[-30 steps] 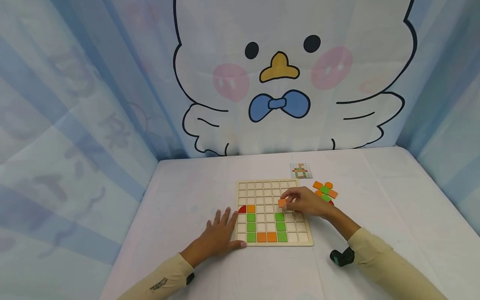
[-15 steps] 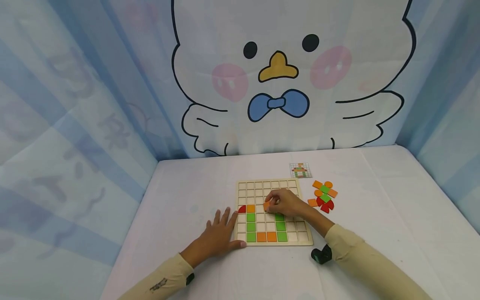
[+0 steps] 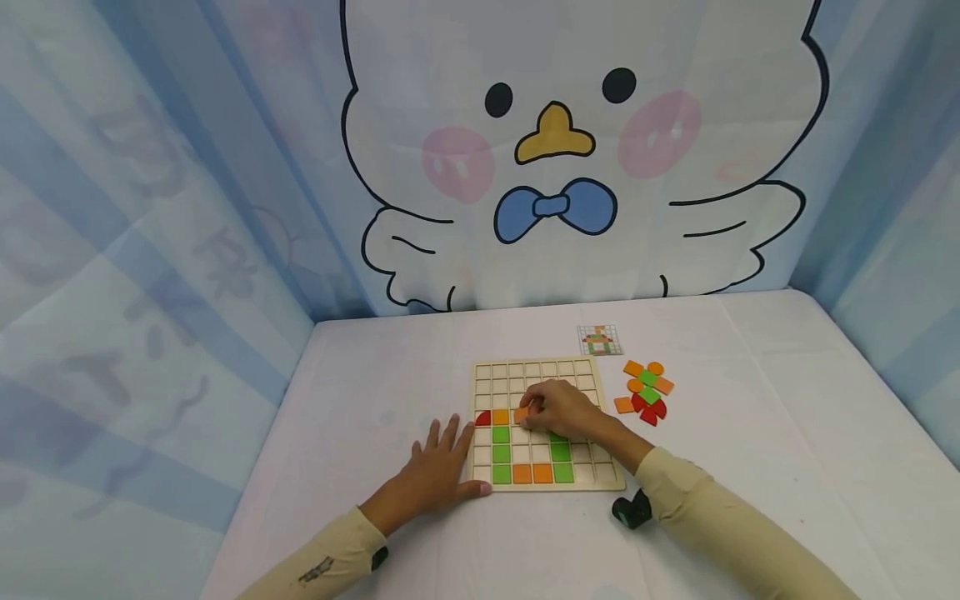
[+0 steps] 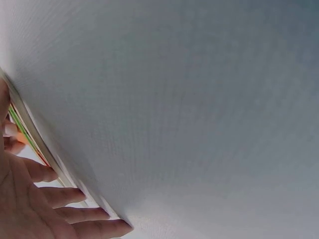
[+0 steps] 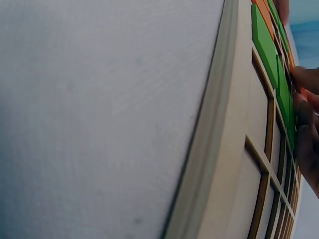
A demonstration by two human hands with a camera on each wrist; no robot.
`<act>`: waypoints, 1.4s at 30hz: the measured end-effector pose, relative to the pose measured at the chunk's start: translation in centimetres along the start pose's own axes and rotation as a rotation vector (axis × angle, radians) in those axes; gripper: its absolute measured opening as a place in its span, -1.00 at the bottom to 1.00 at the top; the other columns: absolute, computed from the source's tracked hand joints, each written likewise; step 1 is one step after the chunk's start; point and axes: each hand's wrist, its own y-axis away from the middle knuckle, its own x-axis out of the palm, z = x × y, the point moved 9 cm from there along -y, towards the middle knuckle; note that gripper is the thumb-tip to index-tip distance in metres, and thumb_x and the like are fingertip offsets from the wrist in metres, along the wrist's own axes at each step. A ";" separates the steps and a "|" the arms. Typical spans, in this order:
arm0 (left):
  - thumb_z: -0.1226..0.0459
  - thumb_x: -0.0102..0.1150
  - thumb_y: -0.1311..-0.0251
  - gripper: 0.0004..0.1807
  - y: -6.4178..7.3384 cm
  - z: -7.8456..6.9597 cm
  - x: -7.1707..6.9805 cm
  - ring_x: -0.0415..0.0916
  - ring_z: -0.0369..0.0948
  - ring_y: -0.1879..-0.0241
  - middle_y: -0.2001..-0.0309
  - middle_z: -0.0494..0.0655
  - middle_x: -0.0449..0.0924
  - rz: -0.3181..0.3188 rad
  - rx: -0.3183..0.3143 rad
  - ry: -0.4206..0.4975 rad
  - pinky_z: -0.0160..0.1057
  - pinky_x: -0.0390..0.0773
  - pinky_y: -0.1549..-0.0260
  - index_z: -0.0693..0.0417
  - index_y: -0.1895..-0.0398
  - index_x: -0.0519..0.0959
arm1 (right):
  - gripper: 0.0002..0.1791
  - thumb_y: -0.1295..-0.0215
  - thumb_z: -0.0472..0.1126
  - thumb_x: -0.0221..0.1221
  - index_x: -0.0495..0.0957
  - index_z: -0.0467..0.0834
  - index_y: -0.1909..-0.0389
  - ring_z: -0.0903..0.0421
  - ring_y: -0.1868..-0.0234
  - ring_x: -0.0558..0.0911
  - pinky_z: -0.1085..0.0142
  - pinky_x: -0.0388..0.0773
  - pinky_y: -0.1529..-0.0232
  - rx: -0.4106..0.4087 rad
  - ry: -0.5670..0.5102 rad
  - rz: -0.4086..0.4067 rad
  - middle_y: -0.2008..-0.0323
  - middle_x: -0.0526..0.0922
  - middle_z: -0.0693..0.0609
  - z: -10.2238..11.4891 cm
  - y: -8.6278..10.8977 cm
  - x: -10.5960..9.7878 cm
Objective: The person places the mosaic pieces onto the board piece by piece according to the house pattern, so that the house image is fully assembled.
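My right hand [image 3: 562, 409] pinches an orange square tile [image 3: 521, 415] over the wooden grid board [image 3: 531, 372], at the cell right of another orange tile [image 3: 500, 417]. A red quarter-round tile [image 3: 483, 417] lies at that row's left end. Below, green tiles [image 3: 502, 454] form two columns, joined along the bottom by two orange tiles [image 3: 532, 474]. The right wrist view shows the fingertips [image 5: 305, 74] close to the board surface. With fingers spread, my left hand [image 3: 430, 479] rests at the board's left edge; the left wrist view shows its straight fingers [image 4: 82, 215] along that edge.
Several loose orange, green and red tiles [image 3: 648, 396] lie right of the board. Behind it lies a small pattern card [image 3: 599, 340]. White cloth [image 3: 390, 375] covers the table, and a printed curtain [image 3: 555, 250] hangs behind.
My right hand has moved left across the board with the orange tile, from the right green column's side to near the orange tile at left. The left hand stays in place.
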 end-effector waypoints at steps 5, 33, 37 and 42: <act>-0.42 0.02 -0.09 0.12 0.0 0.0 0.0 -0.11 0.32 -0.49 -0.55 0.20 -0.09 0.000 0.001 -0.002 0.42 0.19 -0.22 0.05 -0.55 0.02 | -0.77 -0.14 -0.10 0.40 0.68 -0.04 0.18 0.24 0.47 0.49 0.32 0.41 0.39 0.014 0.058 -0.009 0.51 0.58 0.21 0.3 -0.2 0.3; -0.43 0.02 -0.08 0.12 0.2 0.1 0.0 -0.10 0.31 -0.49 -0.55 0.19 -0.08 -0.013 0.001 0.002 0.40 0.20 -0.22 0.04 -0.55 0.02 | -0.67 -0.28 -0.05 0.29 0.64 -0.16 0.04 0.18 0.40 0.52 0.36 0.47 0.39 -0.087 -0.059 0.045 0.36 0.63 0.11 -3.3 3.2 -5.4; -0.44 0.00 -0.08 0.12 0.2 0.2 0.1 -0.11 0.31 -0.49 -0.55 0.19 -0.09 -0.014 0.004 -0.002 0.40 0.20 -0.22 0.03 -0.56 0.01 | -0.66 -0.27 -0.07 0.29 0.62 -0.18 0.04 0.18 0.45 0.50 0.37 0.47 0.44 -0.035 -0.069 0.039 0.35 0.61 0.08 -5.4 4.4 -6.7; -0.44 0.00 -0.08 0.12 0.2 0.1 -0.1 -0.11 0.32 -0.48 -0.55 0.20 -0.08 -0.021 0.010 -0.002 0.41 0.20 -0.22 0.04 -0.55 0.02 | -0.68 -0.26 -0.10 0.31 0.63 -0.18 0.06 0.22 0.54 0.48 0.37 0.46 0.52 0.020 0.002 0.008 0.36 0.60 0.07 -7.4 5.8 -8.1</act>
